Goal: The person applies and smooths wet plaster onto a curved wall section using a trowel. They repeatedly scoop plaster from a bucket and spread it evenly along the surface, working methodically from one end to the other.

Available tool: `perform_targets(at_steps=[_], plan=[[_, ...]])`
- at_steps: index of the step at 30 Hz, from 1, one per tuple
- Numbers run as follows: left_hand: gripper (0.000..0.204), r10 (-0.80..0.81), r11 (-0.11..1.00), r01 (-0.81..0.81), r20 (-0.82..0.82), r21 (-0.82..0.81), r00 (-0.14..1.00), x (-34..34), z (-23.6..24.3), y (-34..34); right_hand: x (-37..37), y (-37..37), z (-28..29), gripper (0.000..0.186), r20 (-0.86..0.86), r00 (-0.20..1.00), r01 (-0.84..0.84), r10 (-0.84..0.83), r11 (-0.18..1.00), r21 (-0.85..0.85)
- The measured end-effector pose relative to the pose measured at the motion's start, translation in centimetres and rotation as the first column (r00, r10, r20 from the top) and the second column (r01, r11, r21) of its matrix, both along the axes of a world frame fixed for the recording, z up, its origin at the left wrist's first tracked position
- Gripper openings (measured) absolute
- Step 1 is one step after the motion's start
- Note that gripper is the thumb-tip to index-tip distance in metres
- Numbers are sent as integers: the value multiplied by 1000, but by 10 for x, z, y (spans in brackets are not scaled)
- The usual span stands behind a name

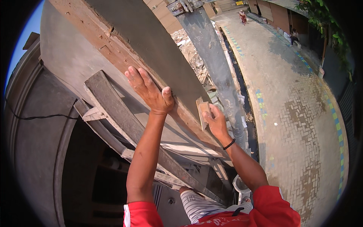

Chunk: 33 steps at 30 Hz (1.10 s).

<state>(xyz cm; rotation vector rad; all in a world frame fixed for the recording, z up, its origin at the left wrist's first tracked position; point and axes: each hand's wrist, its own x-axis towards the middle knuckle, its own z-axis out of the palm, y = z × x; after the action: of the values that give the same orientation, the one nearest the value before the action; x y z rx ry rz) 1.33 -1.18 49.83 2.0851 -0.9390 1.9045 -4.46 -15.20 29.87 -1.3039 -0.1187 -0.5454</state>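
My left hand (150,92) lies against a long brown wooden board (107,49), fingers extended and thumb apart. The board runs diagonally along the edge of a grey plastered surface (160,41). My right hand (217,122) grips a small wooden plastering float (204,108) by its block handle. Its thin plate stands edge-on, close to the lower part of the board and the plaster; whether it touches them I cannot tell. A dark beaded bracelet (229,144) circles my right wrist.
A rough wooden ladder-like frame (113,96) slopes beneath my left arm. Beyond the plaster rises a grey post (211,49), with rubble (189,49) behind it. Far below right, a paved lane (280,94) holds a distant person (242,17). A pale bucket (240,185) sits below my right forearm.
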Motion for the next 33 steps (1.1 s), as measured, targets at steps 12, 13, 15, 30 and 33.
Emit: perform_targets(at_steps=[12, 13, 15, 30, 33], plan=[[84, 47, 998, -47, 2, 46, 999, 2, 2, 1, 23, 5, -65, 38, -221, 965, 144, -142, 990, -10], [85, 69, 997, -67, -21, 48, 997, 1, 2, 2, 18, 4, -76, 39, -301, 943, 125, -142, 989, -76], [86, 73, 996, -73, -8, 60, 997, 4, 1, 5, 2, 13, -93, 41, -261, 951, 166, -164, 986, -14], [87, 69, 997, -67, -51, 31, 996, -3, 1, -4, -30, 38, -187, 34, -404, 883, 262, -240, 965, 1], [84, 82, 994, -80, -32, 69, 996, 0, 1, 0, -6, 24, -187, 37, -395, 865, 311, -309, 949, -62]])
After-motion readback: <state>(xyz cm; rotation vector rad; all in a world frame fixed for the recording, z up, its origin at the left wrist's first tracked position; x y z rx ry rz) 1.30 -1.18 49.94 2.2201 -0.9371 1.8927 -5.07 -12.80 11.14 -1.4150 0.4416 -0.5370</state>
